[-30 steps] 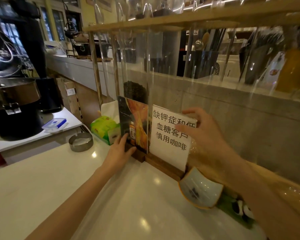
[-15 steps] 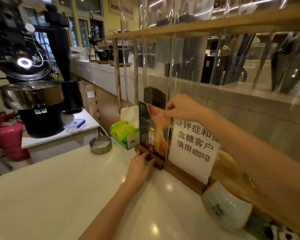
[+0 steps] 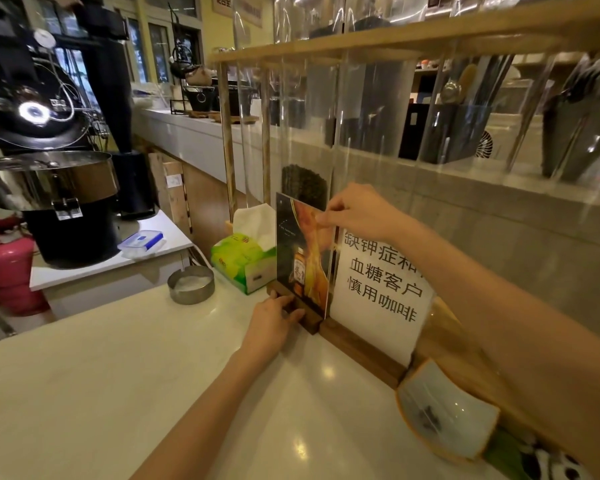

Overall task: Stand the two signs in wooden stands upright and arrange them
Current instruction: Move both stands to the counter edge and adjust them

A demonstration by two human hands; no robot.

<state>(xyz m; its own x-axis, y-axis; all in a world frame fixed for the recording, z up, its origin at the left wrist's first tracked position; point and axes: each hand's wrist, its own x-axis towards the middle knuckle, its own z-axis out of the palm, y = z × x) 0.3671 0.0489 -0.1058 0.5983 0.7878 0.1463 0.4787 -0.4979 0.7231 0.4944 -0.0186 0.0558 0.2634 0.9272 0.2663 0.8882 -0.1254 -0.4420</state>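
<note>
Right hand (image 3: pixel 359 211) pinches picture sign (image 3: pixel 302 258) top; left hand (image 3: pixel 274 318) steadies its stand (image 3: pixel 310 322).

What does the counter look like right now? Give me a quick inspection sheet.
Surface: pale glossy counter, bare in front.
Job's things: picture sign and text sign upright, side by side in wooden stands.
Clutter: tissue box, metal dish, ceramic dish.
Grippers: left hand on the picture sign's stand; right hand pinches that sign's top edge.
Cables: wires on the black machine.
Surroundings: clear tubes in a wooden rack, pink cylinder.
</note>
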